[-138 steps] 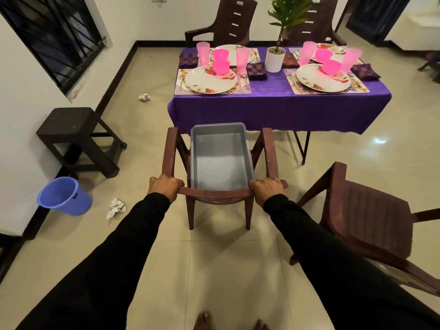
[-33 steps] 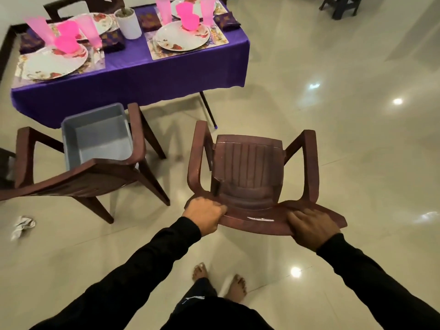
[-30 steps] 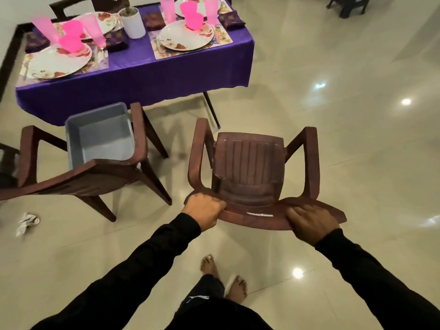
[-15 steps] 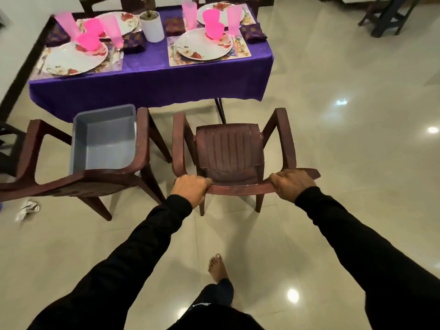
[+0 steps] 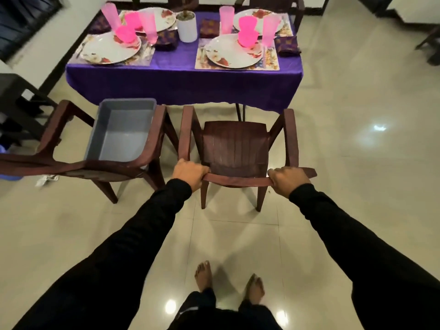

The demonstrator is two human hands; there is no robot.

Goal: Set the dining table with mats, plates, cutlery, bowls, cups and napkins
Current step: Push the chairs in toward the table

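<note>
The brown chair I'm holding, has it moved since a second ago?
Yes. The chair gripped by both hands has swung round and closer to the purple table, now squarely facing it beside the chair with the grey tub.

On the counter (image 5: 181, 79): four plates (image 5: 232, 54), four pink tumblers (image 5: 226, 16), four pink bowls (image 5: 247, 38), four dark patterned napkins (image 5: 288, 45) and one white pot (image 5: 187, 26). Mats: two (image 5: 271, 61) plainly countable at the near edge; the far ones are mostly hidden under plates, count uncertain. On the floor: two brown chairs (image 5: 235, 148) on the near side, one grey tub (image 5: 121, 132) on the left chair's seat, one dark stool (image 5: 14, 98) at far left.
</note>
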